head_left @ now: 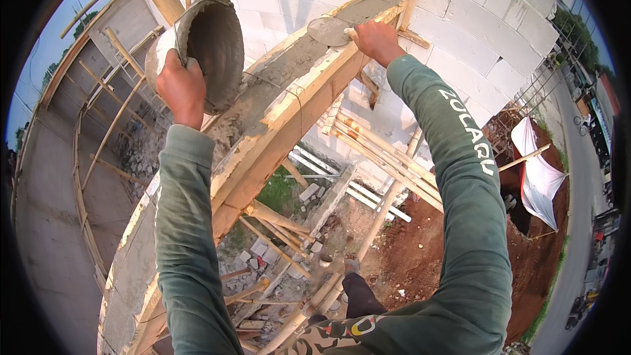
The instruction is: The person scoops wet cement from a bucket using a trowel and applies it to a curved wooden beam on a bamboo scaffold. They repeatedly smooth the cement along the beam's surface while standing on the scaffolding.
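Observation:
My left hand (181, 92) grips the rim of a round bucket (213, 39), tipped on its side with grey mortar coating its inside, held over a timber formwork beam (296, 108). My right hand (376, 41) is closed on the handle of a trowel (328, 31), whose blade rests on wet grey mortar (269, 72) along the top of the formwork. Thin wire ties (299, 102) cross the boards below the trowel.
A white block wall (480, 26) rises ahead. Bamboo poles (384, 161) lie beneath me, with my foot among lower poles, high above rubble, white pipes (374, 200) and red soil (539, 256). More scaffolding is left; a sheet (536, 171) and road (568, 236) are right.

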`<action>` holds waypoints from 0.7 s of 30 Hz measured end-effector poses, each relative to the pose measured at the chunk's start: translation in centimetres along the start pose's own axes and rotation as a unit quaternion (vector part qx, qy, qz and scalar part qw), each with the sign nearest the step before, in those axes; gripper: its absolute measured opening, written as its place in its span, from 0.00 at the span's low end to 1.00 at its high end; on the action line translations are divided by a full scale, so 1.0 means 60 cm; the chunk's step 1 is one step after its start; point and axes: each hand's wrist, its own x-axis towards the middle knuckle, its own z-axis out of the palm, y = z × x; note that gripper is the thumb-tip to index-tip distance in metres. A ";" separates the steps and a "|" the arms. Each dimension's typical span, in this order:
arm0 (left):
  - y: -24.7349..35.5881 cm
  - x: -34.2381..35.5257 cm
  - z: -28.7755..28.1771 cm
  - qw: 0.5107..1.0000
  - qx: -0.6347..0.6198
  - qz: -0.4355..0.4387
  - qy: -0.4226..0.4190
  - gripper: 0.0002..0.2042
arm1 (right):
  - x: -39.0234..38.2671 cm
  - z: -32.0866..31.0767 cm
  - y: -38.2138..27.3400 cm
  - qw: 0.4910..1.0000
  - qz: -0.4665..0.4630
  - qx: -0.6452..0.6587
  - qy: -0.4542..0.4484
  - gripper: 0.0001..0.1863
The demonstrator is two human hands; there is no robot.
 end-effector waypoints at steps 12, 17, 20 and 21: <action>-0.017 -0.009 -0.008 0.999 -0.046 0.001 0.005 0.09 | 0.084 -0.043 0.076 0.970 0.047 0.137 -0.194 0.25; -0.019 -0.005 -0.009 0.999 -0.043 -0.018 -0.018 0.10 | 0.048 -0.039 0.032 0.988 -0.070 0.104 -0.092 0.22; -0.023 -0.001 -0.006 0.998 -0.060 -0.005 -0.013 0.10 | 0.039 -0.003 0.037 0.999 -0.027 0.042 0.010 0.16; -0.026 -0.004 -0.005 0.999 -0.051 -0.010 -0.018 0.10 | 0.041 0.003 0.048 1.000 -0.001 0.014 0.010 0.14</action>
